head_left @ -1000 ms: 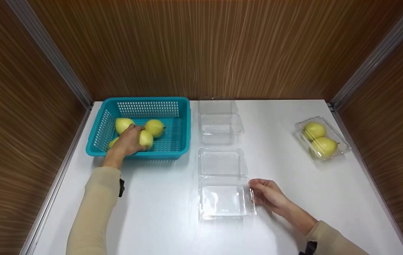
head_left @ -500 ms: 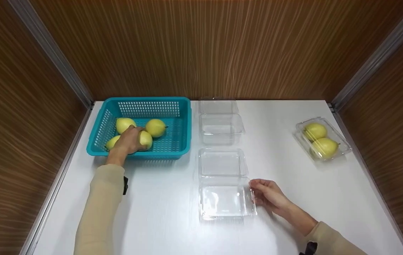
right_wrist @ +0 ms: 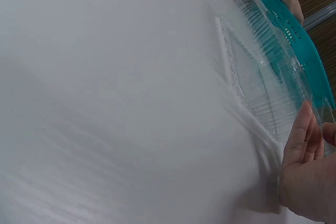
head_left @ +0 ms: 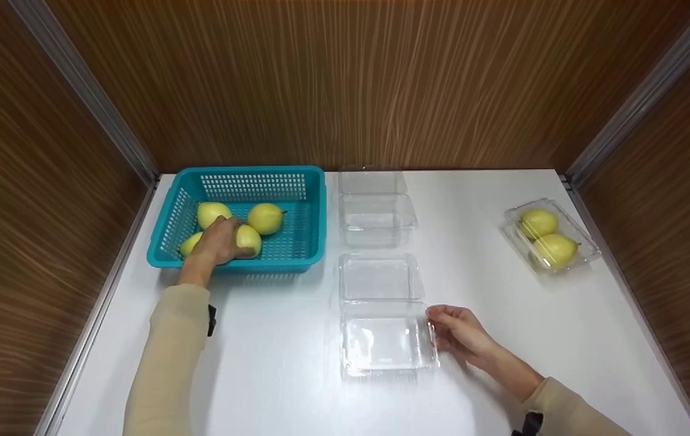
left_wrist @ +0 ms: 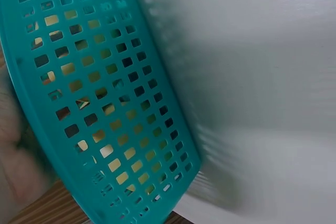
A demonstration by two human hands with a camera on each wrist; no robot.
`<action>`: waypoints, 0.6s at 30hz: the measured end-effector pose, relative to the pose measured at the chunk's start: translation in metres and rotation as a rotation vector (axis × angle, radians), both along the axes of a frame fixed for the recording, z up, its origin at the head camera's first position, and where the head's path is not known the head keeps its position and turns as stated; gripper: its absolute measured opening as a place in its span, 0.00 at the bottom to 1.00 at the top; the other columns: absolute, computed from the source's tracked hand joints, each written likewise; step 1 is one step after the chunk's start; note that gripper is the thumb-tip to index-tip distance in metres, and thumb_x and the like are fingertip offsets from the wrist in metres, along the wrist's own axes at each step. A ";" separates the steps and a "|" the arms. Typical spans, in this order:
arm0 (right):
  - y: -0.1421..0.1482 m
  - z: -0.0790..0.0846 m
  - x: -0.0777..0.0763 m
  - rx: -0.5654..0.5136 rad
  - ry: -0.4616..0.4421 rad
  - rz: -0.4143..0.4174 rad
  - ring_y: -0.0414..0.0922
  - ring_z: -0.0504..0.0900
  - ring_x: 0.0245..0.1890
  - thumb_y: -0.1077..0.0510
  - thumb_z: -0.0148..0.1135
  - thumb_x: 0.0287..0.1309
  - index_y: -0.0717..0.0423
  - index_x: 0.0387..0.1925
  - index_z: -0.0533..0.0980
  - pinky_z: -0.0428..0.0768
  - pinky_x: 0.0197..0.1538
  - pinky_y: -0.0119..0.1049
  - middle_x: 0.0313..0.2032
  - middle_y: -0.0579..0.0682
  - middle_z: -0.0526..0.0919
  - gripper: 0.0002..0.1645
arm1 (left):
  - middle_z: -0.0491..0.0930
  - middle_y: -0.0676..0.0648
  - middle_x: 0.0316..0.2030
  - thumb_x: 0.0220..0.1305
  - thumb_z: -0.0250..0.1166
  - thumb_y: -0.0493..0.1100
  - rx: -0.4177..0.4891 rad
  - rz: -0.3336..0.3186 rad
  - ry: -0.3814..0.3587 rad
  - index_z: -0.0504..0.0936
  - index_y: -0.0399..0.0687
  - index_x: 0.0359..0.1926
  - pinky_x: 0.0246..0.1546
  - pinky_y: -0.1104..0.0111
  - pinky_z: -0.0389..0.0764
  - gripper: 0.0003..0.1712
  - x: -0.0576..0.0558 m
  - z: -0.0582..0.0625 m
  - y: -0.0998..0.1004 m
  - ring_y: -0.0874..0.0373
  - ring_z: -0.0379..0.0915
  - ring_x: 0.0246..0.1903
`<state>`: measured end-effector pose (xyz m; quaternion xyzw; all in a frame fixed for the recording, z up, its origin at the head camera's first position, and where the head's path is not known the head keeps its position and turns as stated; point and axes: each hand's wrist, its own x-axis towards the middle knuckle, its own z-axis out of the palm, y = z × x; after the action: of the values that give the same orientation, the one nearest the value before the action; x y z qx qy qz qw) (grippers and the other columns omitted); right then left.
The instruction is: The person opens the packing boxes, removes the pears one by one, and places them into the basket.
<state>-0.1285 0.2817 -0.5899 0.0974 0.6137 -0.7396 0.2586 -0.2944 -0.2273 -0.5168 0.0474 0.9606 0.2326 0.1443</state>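
In the head view my left hand (head_left: 217, 243) reaches into the turquoise basket (head_left: 284, 264), its fingers curled round a yellow pear (head_left: 249, 241). Several more pears lie about it, one behind (head_left: 214, 214), another at the right (head_left: 266, 218). The left wrist view has the basket's slotted wall (left_wrist: 105, 72) in front, hiding most of the fruit, with part of the hand (left_wrist: 21, 156) at the left edge. My right hand (head_left: 464, 336) pinches the right rim of an opened clear plastic clamshell box (head_left: 381, 345); thumb and fingers meet at that rim in the right wrist view (right_wrist: 310, 171).
Behind that box stands another opened clear clamshell (head_left: 376, 212), near the back wall. At the far right a closed clamshell (head_left: 584, 248) holds two pears (head_left: 555, 250). Wood-grain panels (head_left: 345, 85) enclose the white table (head_left: 272, 363) at the back and sides.
My left hand shifts only slightly within the basket, staying on the same pear. The right hand and the clamshell box keep their places.
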 end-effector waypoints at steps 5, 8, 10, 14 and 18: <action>0.001 -0.001 0.000 0.016 0.003 -0.002 0.32 0.79 0.22 0.57 0.61 0.75 0.56 0.44 0.80 0.83 0.28 0.24 0.28 0.39 0.83 0.06 | 0.67 0.30 0.72 0.71 0.69 0.57 -0.007 -0.008 0.054 0.65 0.38 0.78 0.75 0.39 0.68 0.45 0.007 0.002 -0.001 0.35 0.67 0.70; 0.001 -0.001 0.000 0.018 0.011 0.010 0.33 0.79 0.23 0.57 0.61 0.75 0.57 0.45 0.80 0.83 0.29 0.24 0.29 0.39 0.83 0.07 | 0.69 0.31 0.72 0.73 0.65 0.58 -0.019 -0.025 0.111 0.68 0.39 0.76 0.74 0.38 0.69 0.41 0.012 0.003 0.001 0.34 0.67 0.71; 0.002 -0.001 0.000 0.021 0.018 0.020 0.33 0.79 0.24 0.56 0.61 0.75 0.58 0.46 0.79 0.83 0.30 0.24 0.30 0.39 0.83 0.08 | 0.72 0.32 0.70 0.73 0.65 0.60 -0.028 -0.031 0.156 0.71 0.40 0.74 0.71 0.38 0.72 0.39 0.016 0.004 0.004 0.34 0.69 0.69; 0.002 -0.002 -0.001 0.025 0.021 0.026 0.33 0.80 0.24 0.55 0.62 0.75 0.58 0.48 0.79 0.84 0.31 0.24 0.31 0.39 0.84 0.10 | 0.75 0.33 0.66 0.73 0.63 0.65 -0.048 -0.030 0.218 0.75 0.42 0.71 0.67 0.38 0.75 0.39 0.024 0.005 0.013 0.36 0.70 0.63; 0.002 -0.003 -0.001 0.033 0.011 0.015 0.33 0.80 0.23 0.55 0.62 0.74 0.59 0.47 0.79 0.84 0.30 0.24 0.31 0.39 0.84 0.10 | 0.75 0.34 0.65 0.73 0.60 0.68 -0.059 -0.035 0.261 0.77 0.42 0.70 0.67 0.37 0.74 0.40 0.033 0.003 0.021 0.38 0.69 0.61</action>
<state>-0.1293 0.2833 -0.5924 0.0932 0.6278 -0.7281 0.2591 -0.2612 -0.2061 -0.5135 0.0899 0.9767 0.1933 0.0234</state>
